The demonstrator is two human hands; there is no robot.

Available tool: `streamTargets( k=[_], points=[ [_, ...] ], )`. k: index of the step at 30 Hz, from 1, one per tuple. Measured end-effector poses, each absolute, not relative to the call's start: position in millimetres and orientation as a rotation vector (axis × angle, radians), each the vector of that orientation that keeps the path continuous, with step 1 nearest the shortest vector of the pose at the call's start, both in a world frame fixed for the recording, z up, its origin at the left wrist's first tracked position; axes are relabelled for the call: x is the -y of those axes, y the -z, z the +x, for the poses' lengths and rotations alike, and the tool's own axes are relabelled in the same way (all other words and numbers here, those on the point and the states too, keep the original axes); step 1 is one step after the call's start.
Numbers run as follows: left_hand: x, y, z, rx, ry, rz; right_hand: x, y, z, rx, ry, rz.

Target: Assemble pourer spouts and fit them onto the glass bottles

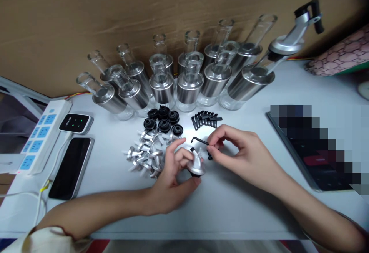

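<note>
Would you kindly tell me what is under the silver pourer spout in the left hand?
A strip of black stopper shows beneath the silver pourer spout. The left hand covers the part below, so the stopper's lower end cannot be seen.

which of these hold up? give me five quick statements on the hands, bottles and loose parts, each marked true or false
1. The left hand holds a silver spout with a black base. True.
2. The right hand is empty. False: it pinches a thin black piece with a bent end.
3. The black stoppers lie between the glass bottles and the loose silver parts. True.
4. Every bottle wears a pourer. False: only the front bottle at the far right has a pourer on it.
5. The phone lies left of the loose silver parts. True.
</note>
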State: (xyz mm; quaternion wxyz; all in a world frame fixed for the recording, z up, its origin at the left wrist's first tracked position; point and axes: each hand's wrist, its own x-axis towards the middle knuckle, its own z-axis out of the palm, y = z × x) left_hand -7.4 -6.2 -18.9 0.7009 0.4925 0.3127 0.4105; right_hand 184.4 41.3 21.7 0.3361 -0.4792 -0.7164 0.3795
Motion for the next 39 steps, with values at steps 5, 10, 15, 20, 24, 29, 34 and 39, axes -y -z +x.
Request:
streamTargets(
  k=[5, 10, 15, 20, 24, 29, 34, 39],
  points=[
    [6.3, 18.2, -7.2, -0.702, -0.914, 1.094, -39.2, -23.3, 181.5, 1.951, -0.910, -1.187],
    [4.5, 16.9, -5.8, -0.697, -0.924, 1.120, -38.0, -25.6, 180.8, 1.987, -0.938, -1.188],
    [4.2, 17.3, -4.8, -0.717, -0.915, 1.132, -37.6, -27.1, 180.5, 1.983, -1.002, -1.204],
    [4.0, 16.8, -4.0, -0.778, -0.911, 1.180, -36.0, -28.8, 180.8, 1.960, -1.115, -1.208],
    [3.3, 15.0, -4.5, -0.765, -0.914, 1.199, -35.0, -30.3, 181.2, 1.973, -1.181, -1.209],
    [2.6, 13.4, -6.3, -0.745, -0.870, 1.226, -36.0, -29.7, 180.5, 2.069, -1.106, -1.149],
    [2.5, 13.3, -6.6, -0.766, -0.863, 1.239, -36.4, -26.4, 180.0, 2.130, -1.044, -1.121],
    [3.3, 13.8, -5.8, -0.789, -0.849, 1.252, -36.5, -26.0, 180.5, 2.159, -1.072, -1.097]
  ],
)
